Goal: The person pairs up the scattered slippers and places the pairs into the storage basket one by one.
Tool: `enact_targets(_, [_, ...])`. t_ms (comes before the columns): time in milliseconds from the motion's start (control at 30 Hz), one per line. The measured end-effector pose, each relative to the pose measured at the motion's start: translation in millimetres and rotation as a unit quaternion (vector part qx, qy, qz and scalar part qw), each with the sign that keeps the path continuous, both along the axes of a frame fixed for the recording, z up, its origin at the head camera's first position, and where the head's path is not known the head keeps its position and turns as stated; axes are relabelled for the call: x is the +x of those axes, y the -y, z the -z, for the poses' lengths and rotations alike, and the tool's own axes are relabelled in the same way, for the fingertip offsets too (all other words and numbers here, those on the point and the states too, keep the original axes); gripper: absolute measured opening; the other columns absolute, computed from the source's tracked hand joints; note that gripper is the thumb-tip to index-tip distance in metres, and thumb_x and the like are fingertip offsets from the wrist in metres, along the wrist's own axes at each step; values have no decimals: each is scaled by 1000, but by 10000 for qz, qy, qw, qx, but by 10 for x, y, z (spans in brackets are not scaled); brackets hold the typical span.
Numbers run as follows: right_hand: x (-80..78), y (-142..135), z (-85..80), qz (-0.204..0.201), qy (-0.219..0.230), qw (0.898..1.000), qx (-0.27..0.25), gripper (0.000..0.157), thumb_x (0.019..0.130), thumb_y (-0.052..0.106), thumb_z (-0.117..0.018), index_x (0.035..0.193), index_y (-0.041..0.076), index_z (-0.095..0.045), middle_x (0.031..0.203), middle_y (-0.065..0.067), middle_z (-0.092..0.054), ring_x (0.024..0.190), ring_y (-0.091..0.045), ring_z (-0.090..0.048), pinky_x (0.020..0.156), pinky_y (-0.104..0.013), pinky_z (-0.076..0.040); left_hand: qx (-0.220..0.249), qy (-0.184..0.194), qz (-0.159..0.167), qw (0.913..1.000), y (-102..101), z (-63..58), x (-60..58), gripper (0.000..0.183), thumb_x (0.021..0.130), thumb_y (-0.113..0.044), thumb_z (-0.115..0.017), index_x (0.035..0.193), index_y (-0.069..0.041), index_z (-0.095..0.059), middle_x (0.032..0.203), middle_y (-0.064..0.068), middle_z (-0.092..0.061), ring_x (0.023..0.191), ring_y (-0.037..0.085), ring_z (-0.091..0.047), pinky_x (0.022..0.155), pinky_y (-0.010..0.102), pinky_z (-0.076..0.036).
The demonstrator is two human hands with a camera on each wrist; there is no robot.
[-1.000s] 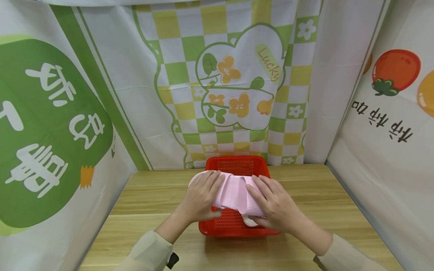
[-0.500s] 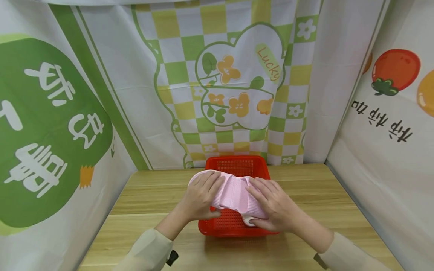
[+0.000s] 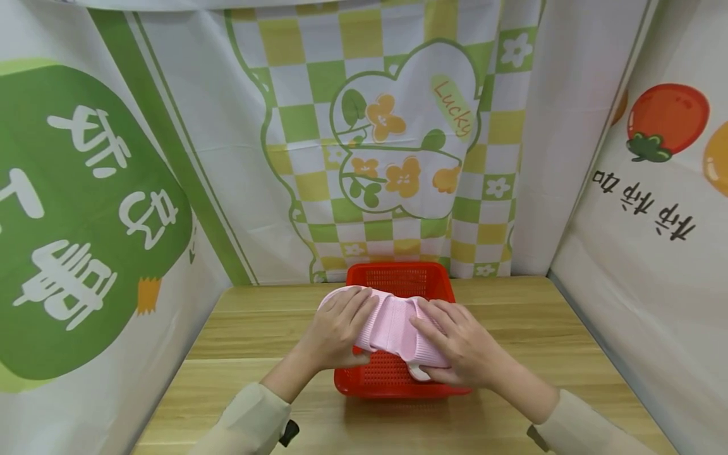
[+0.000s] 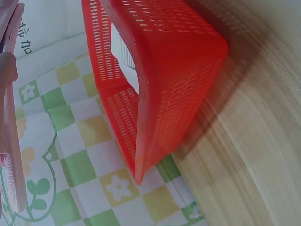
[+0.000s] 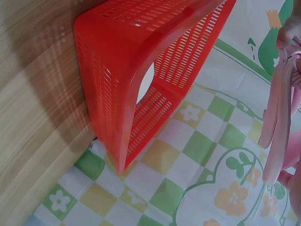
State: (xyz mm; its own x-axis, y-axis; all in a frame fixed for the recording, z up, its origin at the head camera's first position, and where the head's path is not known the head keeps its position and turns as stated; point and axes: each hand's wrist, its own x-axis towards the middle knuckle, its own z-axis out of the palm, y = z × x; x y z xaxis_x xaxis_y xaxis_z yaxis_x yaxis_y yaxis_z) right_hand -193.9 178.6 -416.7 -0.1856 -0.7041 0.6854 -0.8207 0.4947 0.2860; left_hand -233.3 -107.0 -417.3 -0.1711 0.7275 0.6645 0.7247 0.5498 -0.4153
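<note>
A pink slipper (image 3: 392,325) with a ribbed footbed and a broad band across its middle is held level over the red basket. My left hand (image 3: 338,328) grips its rounded left end, fingers on top and thumb below. At the other end my right hand (image 3: 461,344) holds it the same way. Edge-on in the right wrist view, the pink slipper (image 5: 278,122) shows more than one layer; whether there are two slippers I cannot tell. Inside the basket lies a white ribbed thing (image 4: 126,54), mostly hidden by the wall.
The red perforated basket (image 3: 375,385) stands on a wood-grain table (image 3: 256,335), close to the back wall. A printed green-and-white checked cloth (image 3: 307,158) hangs behind it. Printed cloth walls close off both sides.
The right end of the slipper has tilted slightly down and my right fingers have shifted a little on it. My left hand keeps nearly the same place and grip.
</note>
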Motion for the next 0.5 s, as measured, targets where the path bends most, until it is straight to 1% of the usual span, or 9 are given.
enact_targets(133, [-3,2,-3,37,-118,9999,61,64,90,52,-50,132,4,-54,138,-24,-48,110,-40,-53,83,-53,-48,-38,6,-29,10000,-2,3,4,97,56,-56,-71,130,4,-53,128,20,-57,119,35,-53,106,43,-37])
enact_targets(300, [6,10,-16,142,-241,9995,140,64,92,54,-45,131,4,-54,135,-25,-51,108,-41,-54,82,-52,-49,-63,54,-63,9999,-7,9,8,97,56,-55,-71,132,3,-53,129,20,-57,120,35,-52,106,44,-37])
enact_targets(400, [15,28,-27,145,-323,9993,96,64,92,55,-43,130,4,-55,132,-25,-54,106,-41,-55,81,-52,-49,-59,72,-45,9999,-16,6,9,98,55,-54,-71,132,4,-52,129,20,-56,120,35,-53,106,44,-37])
enact_targets(500, [20,56,-43,105,-449,9989,-5,64,92,55,-45,128,4,-57,128,-25,-56,104,-41,-57,79,-52,-50,-94,76,-31,9999,-28,7,10,98,55,-54,-71,132,4,-52,129,20,-57,120,35,-53,106,43,-37])
